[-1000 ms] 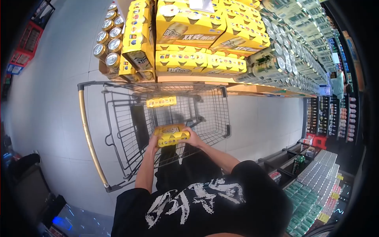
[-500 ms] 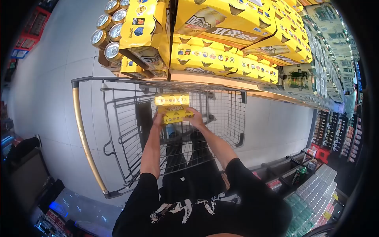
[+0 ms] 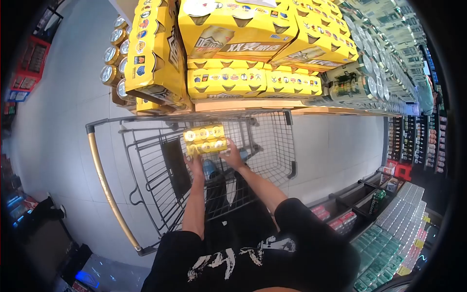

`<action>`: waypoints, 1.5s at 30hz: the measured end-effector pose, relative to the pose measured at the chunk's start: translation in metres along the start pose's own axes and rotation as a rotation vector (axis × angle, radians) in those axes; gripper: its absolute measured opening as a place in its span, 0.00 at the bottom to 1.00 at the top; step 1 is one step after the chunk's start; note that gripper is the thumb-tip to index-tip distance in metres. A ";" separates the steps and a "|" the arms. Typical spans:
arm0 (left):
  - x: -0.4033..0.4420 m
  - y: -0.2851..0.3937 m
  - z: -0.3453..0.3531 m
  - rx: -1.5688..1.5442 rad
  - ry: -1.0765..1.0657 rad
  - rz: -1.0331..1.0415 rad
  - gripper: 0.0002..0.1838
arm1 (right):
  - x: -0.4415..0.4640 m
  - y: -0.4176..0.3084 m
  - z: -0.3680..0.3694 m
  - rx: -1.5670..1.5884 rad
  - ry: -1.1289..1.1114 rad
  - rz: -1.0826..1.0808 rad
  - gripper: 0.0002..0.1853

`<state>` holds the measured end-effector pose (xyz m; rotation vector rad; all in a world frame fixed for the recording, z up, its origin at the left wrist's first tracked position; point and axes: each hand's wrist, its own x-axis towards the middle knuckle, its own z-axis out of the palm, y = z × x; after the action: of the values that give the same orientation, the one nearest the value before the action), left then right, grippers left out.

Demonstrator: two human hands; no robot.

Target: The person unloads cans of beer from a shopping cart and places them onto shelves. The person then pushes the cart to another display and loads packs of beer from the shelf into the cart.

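Note:
A small yellow multipack of beer cans point(image 3: 205, 138) is held between both hands over the basket of a wire shopping cart point(image 3: 292, 169). My left hand point(image 3: 194, 164) grips the pack at its lower left corner, with the fingers partly hidden beneath it. At its right end, my right hand point(image 3: 233, 155) presses against the side. Round can tops or printed circles show along the pack's upper face. Through the wire mesh below, my blue shoe point(image 3: 209, 169) is visible.
Stacked yellow beer cartons point(image 3: 233, 44) fill the display beyond the cart, with loose gold-sided cans point(image 3: 110, 73) at its left. The cart's gold handle point(image 3: 105, 181) curves on the left. Green and silver can packs point(image 3: 384, 243) stand at lower right, beside a dark crate rack point(image 3: 357, 197).
The multipack has tipped in my hands, so a different face now points up at me. My view has shifted, and the display sits further left.

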<state>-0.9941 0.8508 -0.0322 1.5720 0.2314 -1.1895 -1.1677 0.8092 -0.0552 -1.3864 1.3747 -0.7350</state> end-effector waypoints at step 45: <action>-0.175 0.218 0.224 1.646 -0.244 1.429 0.48 | 0.100 -0.398 -0.349 -0.908 0.328 -1.193 0.39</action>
<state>-1.0550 0.6566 0.2621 1.9860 -2.1461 -0.1264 -1.3350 0.5703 0.3972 -3.0097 1.0221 -1.1679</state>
